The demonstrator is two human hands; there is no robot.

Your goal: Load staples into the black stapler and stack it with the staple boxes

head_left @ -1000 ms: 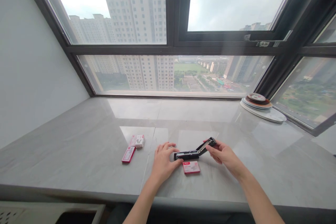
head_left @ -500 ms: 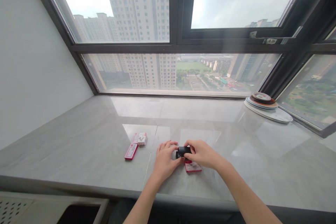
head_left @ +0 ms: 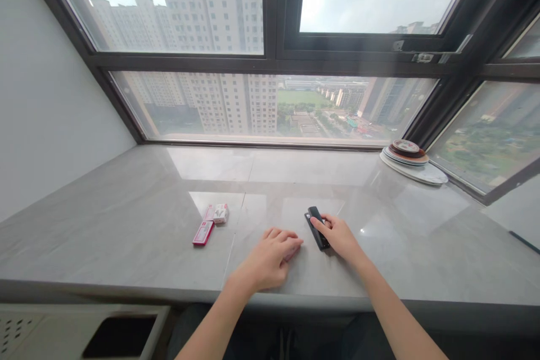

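A black stapler lies lengthwise on the grey counter, and my right hand grips it from the right, thumb on top. To its left, my left hand bends over a small pink-red box, fingers closed around it. Most of that box is hidden under the hand. Further left lie a flat pink-and-white box, a small white box with pink print and another pink box partly behind them.
A stack of plates stands in the far right corner by the window. The dark window frame runs along the back of the counter. Below the front edge at left is a pale unit with a dark opening.
My right hand has set the stapler down on the counter, now apart from my left hand. My left hand has moved onto the pink-red box that lay beneath the stapler.
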